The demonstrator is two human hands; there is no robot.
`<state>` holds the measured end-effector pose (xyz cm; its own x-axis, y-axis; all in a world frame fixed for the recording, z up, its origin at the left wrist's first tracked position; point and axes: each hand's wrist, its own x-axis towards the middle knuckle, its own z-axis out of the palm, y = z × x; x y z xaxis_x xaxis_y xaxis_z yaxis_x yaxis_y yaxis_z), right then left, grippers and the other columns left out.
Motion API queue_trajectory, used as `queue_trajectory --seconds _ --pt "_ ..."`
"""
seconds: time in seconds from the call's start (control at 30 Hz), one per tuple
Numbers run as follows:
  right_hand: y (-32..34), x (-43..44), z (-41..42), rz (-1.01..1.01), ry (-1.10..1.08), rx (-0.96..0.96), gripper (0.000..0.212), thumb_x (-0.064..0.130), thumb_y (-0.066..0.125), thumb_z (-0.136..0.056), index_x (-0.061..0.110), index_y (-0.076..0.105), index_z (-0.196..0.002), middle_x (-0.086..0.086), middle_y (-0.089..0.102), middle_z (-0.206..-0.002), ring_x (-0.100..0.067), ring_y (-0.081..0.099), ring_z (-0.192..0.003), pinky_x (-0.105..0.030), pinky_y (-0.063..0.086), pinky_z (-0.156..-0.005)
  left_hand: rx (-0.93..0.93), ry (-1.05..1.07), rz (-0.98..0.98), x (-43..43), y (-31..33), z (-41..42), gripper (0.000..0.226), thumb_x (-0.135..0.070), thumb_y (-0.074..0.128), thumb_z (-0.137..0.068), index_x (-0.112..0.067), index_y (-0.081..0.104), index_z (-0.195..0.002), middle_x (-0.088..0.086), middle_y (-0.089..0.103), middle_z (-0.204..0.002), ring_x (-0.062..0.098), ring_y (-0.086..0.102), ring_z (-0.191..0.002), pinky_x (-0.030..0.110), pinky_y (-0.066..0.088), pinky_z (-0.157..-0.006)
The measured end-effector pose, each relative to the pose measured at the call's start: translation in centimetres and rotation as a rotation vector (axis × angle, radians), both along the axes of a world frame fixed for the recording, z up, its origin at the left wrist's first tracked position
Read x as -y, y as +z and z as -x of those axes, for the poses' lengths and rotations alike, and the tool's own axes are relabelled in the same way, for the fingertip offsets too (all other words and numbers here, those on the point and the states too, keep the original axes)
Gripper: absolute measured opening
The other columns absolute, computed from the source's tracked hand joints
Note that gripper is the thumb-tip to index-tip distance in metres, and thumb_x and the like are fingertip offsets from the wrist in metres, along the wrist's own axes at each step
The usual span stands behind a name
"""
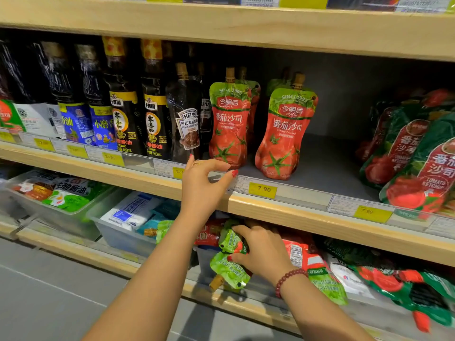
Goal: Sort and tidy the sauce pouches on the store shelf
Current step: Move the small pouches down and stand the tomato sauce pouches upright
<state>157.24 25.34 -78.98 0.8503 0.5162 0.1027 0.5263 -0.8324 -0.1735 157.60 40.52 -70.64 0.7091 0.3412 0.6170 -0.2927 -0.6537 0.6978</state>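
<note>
Tidying at a light wooden-edged store shelf (307,217) with a grey deck, past a row of dark glass oil bottles (128,114) on its left. Upright near the front edge of that deck: two red-and-green spouted tomato ketchup pouches (230,124) side by side, more of the same behind, then a stretch of grey deck showing before a leaning stack of larger green-and-red ketchup bags (413,156) at the right. On the tier just beneath: a jumbled heap of lying pouches (317,271), spouts pointing every way. By the look of it, the gathering step, with much of the heap left to sort. Right hand (261,249) wrapped around a crumpled green-topped pouch (231,239) in that heap, thumb below, fingers over the top. Left hand (204,178) at the upper shelf's front edge, fingers loosely curved, holding nothing; contact with the edge unclear. Next, probably: lifting the gripped pouch clear of its neighbours, smoothing it, and standing it spout-up beside its kind, label forward, without toppling the front pair.
</note>
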Motion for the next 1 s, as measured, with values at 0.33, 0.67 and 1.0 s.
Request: queue_trajectory --seconds 0.33,0.67,1.0 --pt "2.1 -0.2 2.1 0.147 0.304 0.112 0.036 0.036 0.060 -0.067 0.022 0.051 -0.099 0.002 0.058 -0.084 -0.019 0.054 -0.077 -0.029 0.035 -0.058 -0.105 -0.222 0.067 -1.8 1.0 1.5 0.008 -0.023 0.070 -0.080 -0.020 0.073 -0.086 -0.022 0.063 -0.086 -0.018 0.053 -0.086 0.029 0.026 -0.109" --pt "7.9 2.0 3.1 -0.969 0.261 -0.431 0.039 -0.003 0.064 -0.058 0.022 0.070 -0.087 0.008 0.070 -0.081 -0.004 0.062 -0.075 -0.019 0.045 -0.062 -0.140 -0.540 0.483 -3.2 2.2 3.0 0.019 -0.032 0.068 -0.080 -0.018 0.074 -0.092 -0.002 0.074 -0.096 0.009 0.065 -0.097 0.013 0.048 -0.078" --pt "10.7 0.9 2.2 -1.706 0.313 -0.539 0.036 0.007 0.069 -0.059 0.018 0.073 -0.092 -0.006 0.074 -0.088 -0.021 0.069 -0.080 -0.035 0.056 -0.071 -0.474 -1.024 0.581 -1.9 1.1 3.5 0.067 -0.041 0.084 -0.058 -0.020 0.062 -0.117 0.006 0.067 -0.116 0.024 0.061 -0.109 0.039 0.046 -0.093"
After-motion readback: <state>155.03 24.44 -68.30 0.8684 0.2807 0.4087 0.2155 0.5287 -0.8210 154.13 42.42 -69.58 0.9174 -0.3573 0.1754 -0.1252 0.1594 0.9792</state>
